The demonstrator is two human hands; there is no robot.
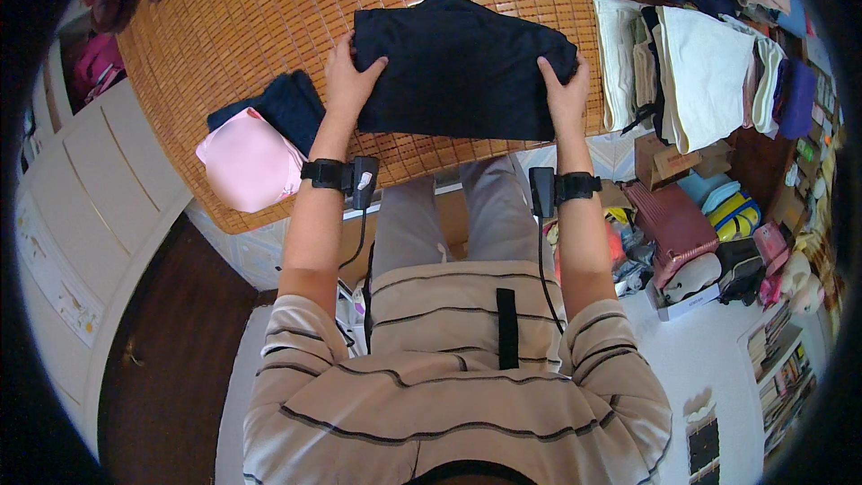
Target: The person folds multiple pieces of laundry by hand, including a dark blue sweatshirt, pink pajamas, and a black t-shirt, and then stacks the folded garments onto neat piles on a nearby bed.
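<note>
Both hands, left [352, 74] and right [566, 90], grip a folded dark garment [458, 67]; uneven pulling could undo its fold.

Brown cardboard box [666, 162] on the floor at right, just below the stacked folded laundry, flaps open, plain tan. Another cardboard box [446, 216] partly hidden under the bed edge between the person's legs, tan, only its top face showing. White shallow carton [690, 298] lower right on the floor, rectangular, holding a white rounded item. Rows of book spines [783, 368] on the low shelf at far right edge, mixed colours, too small to tell more. Small coloured packets [806, 151] on the right shelf, green and orange, blurred. No screens or signs visible.
</note>
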